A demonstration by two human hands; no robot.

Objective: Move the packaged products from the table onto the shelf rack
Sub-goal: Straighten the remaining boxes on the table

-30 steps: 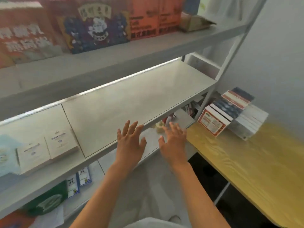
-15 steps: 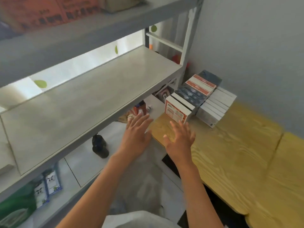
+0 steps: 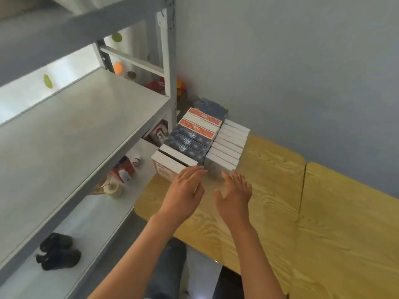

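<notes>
Two rows of packaged boxes stand on the yellow wooden table [image 3: 323,212] against the grey wall. The left row [image 3: 190,139] has white, dark blue and orange boxes; the right row [image 3: 228,145] is all white boxes. My left hand [image 3: 185,190] is open, its fingertips at the front white box [image 3: 170,162] of the left row. My right hand [image 3: 235,195] is open just in front of the right row, holding nothing. The grey shelf rack [image 3: 82,130] stands to the left, its middle board bare.
On the lower shelf board [image 3: 90,229] lie a dark object [image 3: 58,251], a small round jar [image 3: 114,188], a red carton [image 3: 125,167] and small bottles. Red and orange items sit behind the rack post [image 3: 170,61]. A seam splits the table on the right.
Both hands have moved from the shelf edge rightward to the boxes on the table. The view has swung right with them.
</notes>
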